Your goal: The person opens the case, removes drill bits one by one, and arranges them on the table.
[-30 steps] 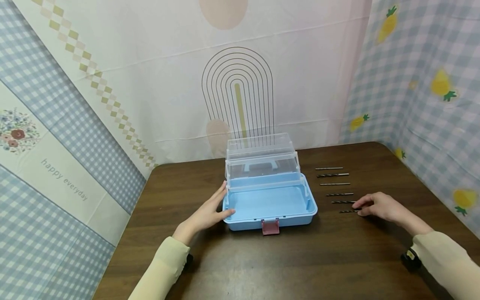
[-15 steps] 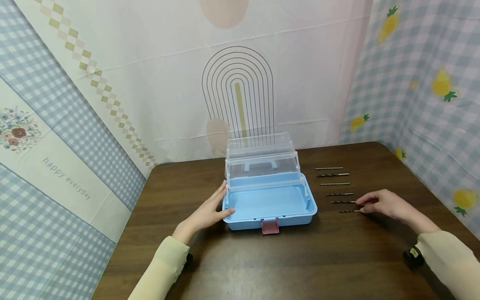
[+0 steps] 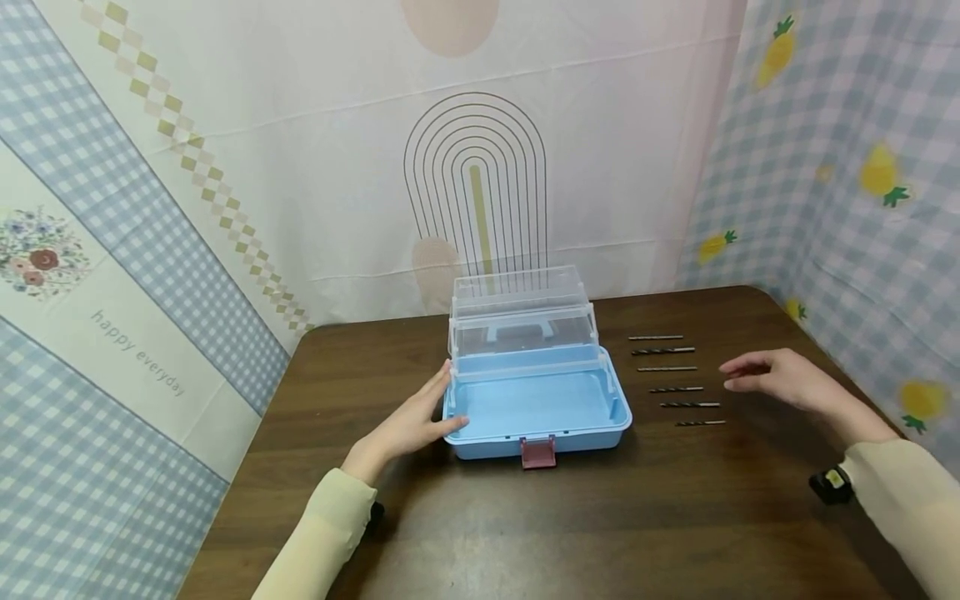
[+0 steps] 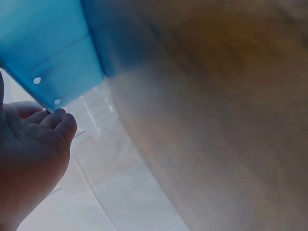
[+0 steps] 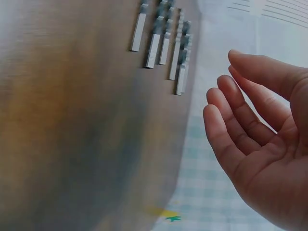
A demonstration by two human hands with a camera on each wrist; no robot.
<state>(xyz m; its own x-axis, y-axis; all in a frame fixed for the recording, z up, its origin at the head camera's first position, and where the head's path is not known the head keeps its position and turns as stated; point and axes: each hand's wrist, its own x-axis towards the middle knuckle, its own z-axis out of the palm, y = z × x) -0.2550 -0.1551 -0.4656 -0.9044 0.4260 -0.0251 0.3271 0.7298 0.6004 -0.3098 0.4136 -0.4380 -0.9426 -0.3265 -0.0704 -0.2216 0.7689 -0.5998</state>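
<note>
On the table stands a light blue toolbox (image 3: 536, 404) with its clear trays (image 3: 525, 325) raised at the back and a dark red latch (image 3: 538, 452) at the front. My left hand (image 3: 408, 425) holds its left side, thumb over the rim and fingers along the outer wall; the left wrist view shows the fingers (image 4: 60, 122) against the blue wall. To the right of the box, several drill bits (image 3: 688, 406) lie in a column, shanks to the right. Just past those shanks hovers my right hand (image 3: 787, 383), nothing between its thumb and fingers (image 5: 226, 120).
The brown wooden table (image 3: 600, 525) reaches back to a printed white curtain (image 3: 615, 167). A checked curtain with pineapples (image 3: 847, 208) hangs at the right, and another checked curtain (image 3: 112, 250) at the left.
My right hand has left the shanks of the nearest drill bits, rising and moving back and slightly right. Those bits now lie fully in view. My left hand stays on the toolbox.
</note>
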